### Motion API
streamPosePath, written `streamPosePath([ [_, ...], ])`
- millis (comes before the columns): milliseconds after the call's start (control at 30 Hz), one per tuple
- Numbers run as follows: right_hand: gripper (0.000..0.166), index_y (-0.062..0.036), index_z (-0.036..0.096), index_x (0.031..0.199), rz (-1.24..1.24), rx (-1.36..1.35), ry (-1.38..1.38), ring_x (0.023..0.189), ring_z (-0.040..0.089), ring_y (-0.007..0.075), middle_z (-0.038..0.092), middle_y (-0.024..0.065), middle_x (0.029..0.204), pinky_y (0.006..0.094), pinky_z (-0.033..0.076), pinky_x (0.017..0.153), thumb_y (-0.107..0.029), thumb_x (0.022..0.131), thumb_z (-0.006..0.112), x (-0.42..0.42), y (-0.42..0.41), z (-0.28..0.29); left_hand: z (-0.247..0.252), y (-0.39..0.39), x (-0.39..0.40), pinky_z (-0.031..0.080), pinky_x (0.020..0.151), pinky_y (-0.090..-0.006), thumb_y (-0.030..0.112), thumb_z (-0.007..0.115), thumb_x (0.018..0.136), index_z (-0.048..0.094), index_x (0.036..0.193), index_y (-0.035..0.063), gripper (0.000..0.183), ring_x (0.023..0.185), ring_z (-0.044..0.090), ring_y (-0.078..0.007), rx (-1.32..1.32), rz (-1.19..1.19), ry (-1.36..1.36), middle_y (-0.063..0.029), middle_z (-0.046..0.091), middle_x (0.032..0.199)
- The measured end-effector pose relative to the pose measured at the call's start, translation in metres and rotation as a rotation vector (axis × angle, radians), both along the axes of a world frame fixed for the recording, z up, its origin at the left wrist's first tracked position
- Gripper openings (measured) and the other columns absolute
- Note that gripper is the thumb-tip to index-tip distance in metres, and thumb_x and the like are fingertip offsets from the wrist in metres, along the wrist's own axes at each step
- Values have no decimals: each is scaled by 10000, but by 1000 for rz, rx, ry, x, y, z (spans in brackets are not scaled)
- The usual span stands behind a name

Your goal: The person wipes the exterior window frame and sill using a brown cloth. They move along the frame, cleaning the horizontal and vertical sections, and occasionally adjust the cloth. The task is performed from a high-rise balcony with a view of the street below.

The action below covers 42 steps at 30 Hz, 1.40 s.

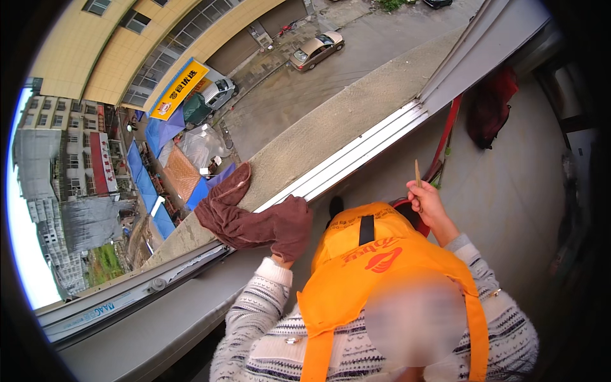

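My left hand (292, 229) is covered by a brown cloth (238, 222) and rests over the white window track (363, 143). The cloth is bunched about the hand, and its far end lies on the rough concrete ledge (305, 148) outside. My fingers are hidden under the cloth. At the right, my right hand (427, 200) holds a thin brown stick-like tool (417, 174) upright between thumb and fingers, away from the window. I wear an orange apron (382, 253) over a patterned knitted sweater.
A window frame (157, 285) with a latch runs along the lower left. Beyond the ledge is a drop to a street with a parked car (317, 50) and blue awnings (143, 167). A red and dark bag (491, 112) lies on the floor at upper right.
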State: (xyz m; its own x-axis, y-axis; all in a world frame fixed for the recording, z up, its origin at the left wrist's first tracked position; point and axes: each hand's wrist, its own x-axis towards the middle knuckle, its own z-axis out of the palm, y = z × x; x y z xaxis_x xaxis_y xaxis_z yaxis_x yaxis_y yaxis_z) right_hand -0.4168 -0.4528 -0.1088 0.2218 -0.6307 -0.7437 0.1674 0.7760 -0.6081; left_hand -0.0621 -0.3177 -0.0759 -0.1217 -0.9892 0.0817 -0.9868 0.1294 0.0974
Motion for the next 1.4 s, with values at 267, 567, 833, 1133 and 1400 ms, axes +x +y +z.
streamPosePath([
  [267, 94, -58, 606, 1036, -108, 13, 53, 511, 444, 51, 571, 0, 710, 200, 333, 430, -105, 964, 568, -27, 17, -6, -10, -97, -59, 483, 786, -424, 118, 618, 820, 617, 934, 31, 144, 900, 578, -322, -52, -287, 172, -150, 578, 875],
  [567, 89, -61, 607, 1026, -248, 42, 70, 524, 461, 57, 585, 8, 713, 203, 339, 436, -110, 969, 561, -48, 38, -2, -6, -221, -151, 485, 779, -412, 105, 609, 777, 667, 812, 33, 99, 892, 590, -317, -51, -449, 121, -134, 599, 859],
  [833, 87, -84, 594, 1033, -404, 59, 109, 518, 442, 63, 571, 4, 703, 209, 332, 446, -108, 965, 546, -78, 77, -3, -16, -266, -191, 479, 795, -405, 108, 588, 797, 668, 811, 24, 118, 922, 600, -303, -197, -385, 291, -123, 624, 896],
  [1133, 83, -83, 620, 1012, -478, 58, 86, 508, 460, 61, 584, 0, 694, 211, 344, 432, -118, 958, 567, -91, 111, -9, -22, -306, -180, 472, 814, -398, 112, 563, 821, 670, 810, 13, 146, 955, 611, -287, -473, -273, 778, -110, 652, 939],
  [1400, 76, -70, 603, 1006, -458, -22, 4, 505, 455, 53, 578, 5, 701, 204, 332, 417, -116, 962, 561, -93, 82, -15, 68, -260, -154, 481, 656, -425, 140, 707, 723, 630, 755, 41, 130, 745, 605, -359, -233, -564, 576, -133, 593, 756],
])
